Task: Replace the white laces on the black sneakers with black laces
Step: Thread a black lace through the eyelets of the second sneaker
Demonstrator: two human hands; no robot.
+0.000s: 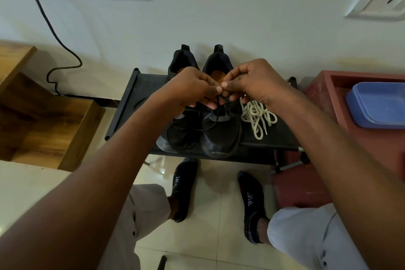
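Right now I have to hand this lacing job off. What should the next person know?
Left hand: fingers pinch the black lace above the right-side sneaker.
Right hand: also pinches that lace; the two hands meet over the sneaker's tongue.
Both sneakers stand side by side on the black rack, toes toward the person. The left-side sneaker has loose black lace loops over its toe.
The white laces are already out, piled on the rack right of the sneakers.
Left to do: finish threading or tying the lace in hand; how far each sneaker is laced is hidden by the hands.
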